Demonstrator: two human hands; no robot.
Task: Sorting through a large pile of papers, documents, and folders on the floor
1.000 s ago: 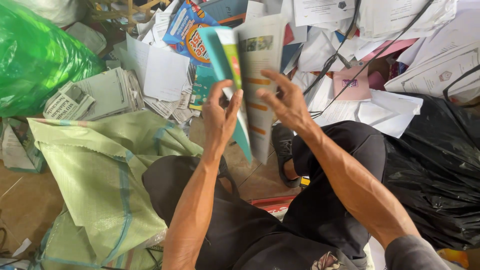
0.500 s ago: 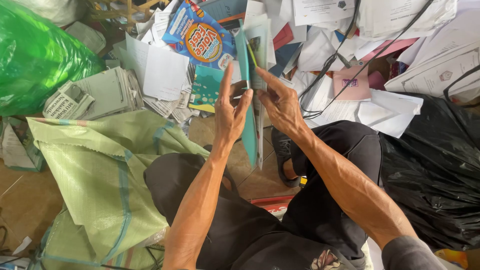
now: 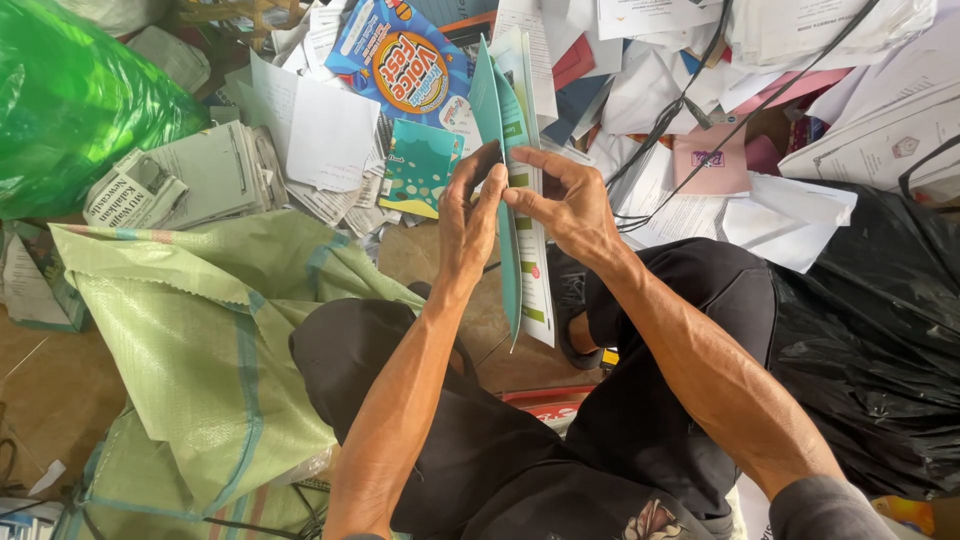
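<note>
I hold a thin teal-covered booklet (image 3: 512, 270) edge-on in front of me, its white pages facing right. My left hand (image 3: 468, 225) grips the teal cover from the left, fingers pressed flat on it. My right hand (image 3: 565, 200) pinches the white pages from the right, thumb and fingers closed on them. The booklet stands nearly upright above my knees in black trousers (image 3: 440, 430). Both hands touch the booklet near its middle.
A heap of loose papers and envelopes (image 3: 700, 110) lies ahead, with a bright blue printed sheet (image 3: 400, 60). Folded newspapers (image 3: 180, 180) and a green plastic bag (image 3: 70, 100) sit left. A pale green woven sack (image 3: 200, 310) lies beside my left knee, black plastic bag (image 3: 880, 330) at right.
The booklet was spread wide open a second ago; its pages have swung together and it now stands almost closed, edge-on. Both hands moved closer together on it.
</note>
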